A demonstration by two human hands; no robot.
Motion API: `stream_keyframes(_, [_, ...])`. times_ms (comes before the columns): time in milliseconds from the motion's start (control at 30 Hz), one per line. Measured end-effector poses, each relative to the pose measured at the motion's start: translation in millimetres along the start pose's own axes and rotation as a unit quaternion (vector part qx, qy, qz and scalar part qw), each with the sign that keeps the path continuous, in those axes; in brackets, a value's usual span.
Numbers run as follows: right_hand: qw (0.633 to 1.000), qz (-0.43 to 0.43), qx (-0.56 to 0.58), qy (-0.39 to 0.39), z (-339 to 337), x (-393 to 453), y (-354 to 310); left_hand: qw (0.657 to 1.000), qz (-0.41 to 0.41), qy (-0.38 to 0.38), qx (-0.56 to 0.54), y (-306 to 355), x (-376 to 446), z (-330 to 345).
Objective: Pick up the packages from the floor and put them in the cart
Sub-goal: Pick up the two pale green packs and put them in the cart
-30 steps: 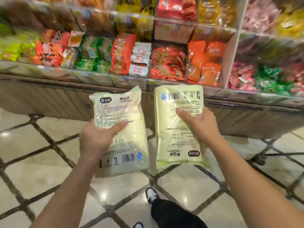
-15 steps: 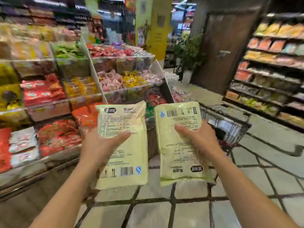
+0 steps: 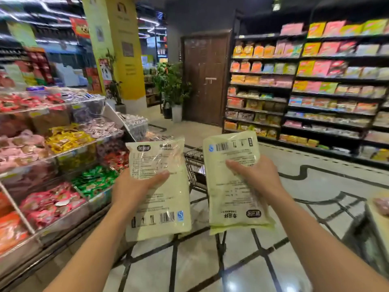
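Tiled floor, stocked shelves

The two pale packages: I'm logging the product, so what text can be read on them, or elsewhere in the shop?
"幸运杯": upside down, low on the right package, in the right hand.
"幸运杯": fainter, near the top of the left package, in the left hand.
Dark logos, barcode digits and fine print on both: too small to read.
Yellow pillar posters and shelf tags: too blurred to read.

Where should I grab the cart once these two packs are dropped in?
Probably the cart basket's near top rim, from this side. Only that wire end shows, between the left pack and right pack; no handle is visible.
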State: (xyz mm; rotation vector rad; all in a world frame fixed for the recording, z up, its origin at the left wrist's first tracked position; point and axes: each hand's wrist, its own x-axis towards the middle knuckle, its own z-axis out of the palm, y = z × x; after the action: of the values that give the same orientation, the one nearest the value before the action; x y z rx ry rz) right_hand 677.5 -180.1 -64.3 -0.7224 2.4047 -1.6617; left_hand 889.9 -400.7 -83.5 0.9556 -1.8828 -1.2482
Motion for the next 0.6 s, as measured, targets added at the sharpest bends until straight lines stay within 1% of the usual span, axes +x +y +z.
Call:
stream_keyframes(167, [0.999,0.018,-0.004,0.03,-48,71,33,0.999,0.028,-0.045,-0.013,23,45,97])
stream_keyframes(233, [0.999,0.016,-0.012,0.037,-58,101,47,0.998,0.022,-0.057,-0.017,25,69,131])
stream_keyframes(433, [0.999,0.028,-0.011,0.043,-63,197,88,0.996,0.009,-0.083,-0.026,22,153,219])
stream_keyframes(600, [0.997,0.05,-0.016,0.057,-59,292,118,0.995,-0.039,-0.084,-0.047,19,246,285])
